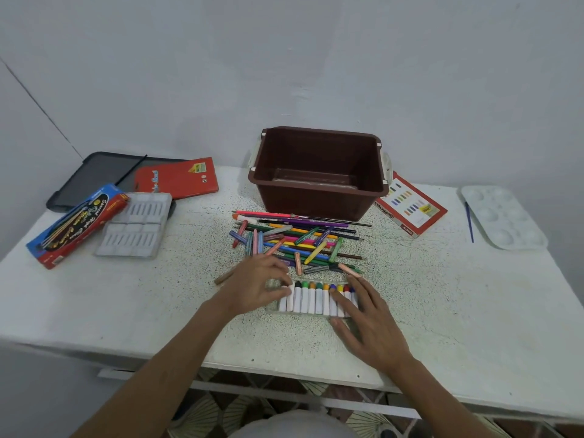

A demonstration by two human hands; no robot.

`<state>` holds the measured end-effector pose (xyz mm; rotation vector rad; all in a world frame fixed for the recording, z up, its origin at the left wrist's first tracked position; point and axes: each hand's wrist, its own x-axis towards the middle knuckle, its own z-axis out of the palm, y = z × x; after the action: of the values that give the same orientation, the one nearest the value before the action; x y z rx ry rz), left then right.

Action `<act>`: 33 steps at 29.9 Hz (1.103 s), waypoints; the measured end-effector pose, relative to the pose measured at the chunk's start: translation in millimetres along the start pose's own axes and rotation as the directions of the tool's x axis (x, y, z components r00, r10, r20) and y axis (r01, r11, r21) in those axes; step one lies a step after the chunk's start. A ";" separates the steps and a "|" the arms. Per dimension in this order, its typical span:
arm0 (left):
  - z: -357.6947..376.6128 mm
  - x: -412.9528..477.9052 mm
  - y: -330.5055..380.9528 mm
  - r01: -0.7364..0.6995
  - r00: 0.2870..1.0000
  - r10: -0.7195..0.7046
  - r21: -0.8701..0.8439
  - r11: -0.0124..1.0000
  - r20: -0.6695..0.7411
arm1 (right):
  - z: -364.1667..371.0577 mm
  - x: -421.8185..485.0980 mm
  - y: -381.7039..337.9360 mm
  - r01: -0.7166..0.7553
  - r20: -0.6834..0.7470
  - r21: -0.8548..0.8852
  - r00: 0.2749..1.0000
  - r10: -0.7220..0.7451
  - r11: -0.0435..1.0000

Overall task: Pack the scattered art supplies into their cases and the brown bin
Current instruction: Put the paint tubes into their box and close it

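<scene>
Brown plastic: the brown bin (316, 200) is seen at upper centre of the frame, standing upright and open-topped at the back of the white speckled table (442, 311). Just in front of it a loose pile of coloured pencils and crayons (297, 241) is spread, pieces lying crosswise on one another. Below the pile, at centre frame, a row of white tubes (313, 300) with coloured caps is packed side by side in a clear tray (271, 309).

Left hand (252, 287): placed at the left end of the row, fingers curled, tips against the outermost tubes. Whether one is pinched cannot be told, as that spot is blurred.

Right hand (369, 324): laid over the right end of the row, fingers straight and spread, nothing held.

A brown crayon (223, 277) is noted just left of the left hand.

Upper left: a dark mesh case (91, 175) with an orange-red pencil box (177, 180) lying partly on it. Below these, a blue-and-red box (76, 224) and an empty grey plastic insert (136, 224) are set side by side.

Right of the bin: a red oil-pastel box (414, 213), close against it.

Far right: a white mixing palette (502, 216), with a blue paintbrush (470, 224) just to its left.
</scene>
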<state>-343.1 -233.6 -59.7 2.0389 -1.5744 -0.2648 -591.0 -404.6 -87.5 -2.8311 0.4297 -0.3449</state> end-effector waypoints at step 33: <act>-49.3 45.5 -43.7 0.396 0.827 -0.303 0.108 0.912 -0.473 | 3.5 0.4 2.7 0.014 -0.010 -0.003 1.000 -0.014 1.000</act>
<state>-270.2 -254.4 -34.0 2.3321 -0.9674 0.2377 -590.4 -406.5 -91.4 -2.8374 0.4135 -0.3620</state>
